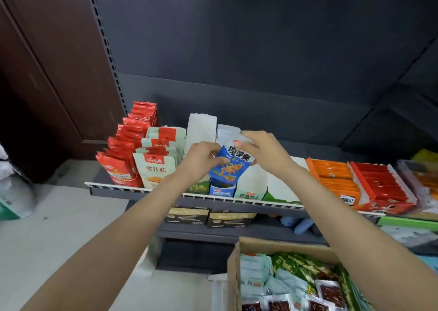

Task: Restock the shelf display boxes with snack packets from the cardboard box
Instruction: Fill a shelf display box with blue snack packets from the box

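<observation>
A blue and white snack packet (233,166) is tilted over a blue display box (221,191) on the shelf. My left hand (201,159) pinches the packet's left edge, and my right hand (259,148) grips its upper right corner. Behind the packet stand the white back flaps of display boxes (201,126). The cardboard box (234,268) sits at the bottom right, holding several pale green, dark green and clear red-filled packets (294,284).
The shelf's white wire front rail (237,198) runs left to right. Red packets (128,149) and pale packets (156,166) stand at the left. Orange (336,180) and red (384,185) display boxes lie at the right. A lower shelf holds dark boxes (208,217).
</observation>
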A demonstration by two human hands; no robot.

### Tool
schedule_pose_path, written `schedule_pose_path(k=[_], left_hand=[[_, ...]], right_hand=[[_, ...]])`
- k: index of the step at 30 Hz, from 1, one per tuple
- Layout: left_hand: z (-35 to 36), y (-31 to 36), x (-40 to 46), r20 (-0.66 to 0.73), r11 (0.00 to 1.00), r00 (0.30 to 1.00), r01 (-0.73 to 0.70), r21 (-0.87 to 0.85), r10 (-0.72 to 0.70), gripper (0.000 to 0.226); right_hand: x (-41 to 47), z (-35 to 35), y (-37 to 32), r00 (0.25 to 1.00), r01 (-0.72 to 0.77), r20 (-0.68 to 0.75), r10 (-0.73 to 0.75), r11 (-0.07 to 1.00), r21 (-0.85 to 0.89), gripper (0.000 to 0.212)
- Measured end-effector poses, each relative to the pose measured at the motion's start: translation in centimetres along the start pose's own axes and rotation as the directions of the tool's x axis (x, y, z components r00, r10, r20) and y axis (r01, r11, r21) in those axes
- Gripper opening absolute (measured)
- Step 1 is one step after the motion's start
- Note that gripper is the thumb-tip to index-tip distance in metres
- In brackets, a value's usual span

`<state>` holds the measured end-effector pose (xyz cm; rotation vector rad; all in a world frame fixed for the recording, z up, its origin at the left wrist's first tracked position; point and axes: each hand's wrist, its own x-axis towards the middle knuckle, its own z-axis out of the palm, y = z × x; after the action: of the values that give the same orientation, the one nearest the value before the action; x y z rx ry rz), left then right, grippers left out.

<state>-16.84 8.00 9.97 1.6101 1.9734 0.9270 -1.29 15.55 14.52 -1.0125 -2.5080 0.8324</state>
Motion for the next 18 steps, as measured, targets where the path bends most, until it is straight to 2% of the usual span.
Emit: schedule_pose_path(k=[3, 4, 9, 11, 14, 16, 18], left_hand=[[0.7, -1.2, 1.1, -0.015, 0.992, 0.999, 0.045, -0.115, -0.047, 0.019], [1.0, -1.5, 1.3, -0.02, 0.989, 0.998, 0.064, -0.135, -0.067, 0.021], [2.8, -3.2, 2.5, 0.062, 0.982, 0.983, 0.177, -0.073, -0.172, 0.021], [3.2, -3.3, 2.8, 0.085, 0.984, 0.984, 0.164, -0.066, -0.159, 0.022], [3.2, -2.9, 2.9, -0.048, 0.997, 0.996, 0.076, -0.008, -0.076, 0.021], [3.0, -2.9, 2.9, -0.126, 0.999, 0.992, 0.034, 0.039, -0.029, 0.012], [3.0, -3.2, 3.0, -0.103, 0.992, 0.994, 0.033, 0.12, -0.021, 0.009]], right_hand=[[1.2, 0.3, 0.4, 0.998, -0.068, 0.005, 0.068, 0.997, -0.029, 0.019], [1.5, 0.5, 0.7, 0.996, -0.091, 0.003, 0.091, 0.994, -0.058, 0.022], [2.7, 2.6, 2.3, 0.994, -0.113, -0.012, 0.112, 0.985, -0.13, 0.019], [2.8, 3.4, 2.6, 0.993, -0.116, -0.028, 0.113, 0.974, -0.196, 0.012], [3.2, 4.4, 3.1, 0.991, -0.119, 0.023, 0.13, 0.956, -0.268, 0.007], [3.5, 5.0, 3.3, 0.987, -0.107, 0.092, 0.133, 0.965, -0.24, 0.021], [3.6, 5.7, 3.8, 0.988, -0.13, 0.068, 0.142, 0.979, -0.156, 0.013]])
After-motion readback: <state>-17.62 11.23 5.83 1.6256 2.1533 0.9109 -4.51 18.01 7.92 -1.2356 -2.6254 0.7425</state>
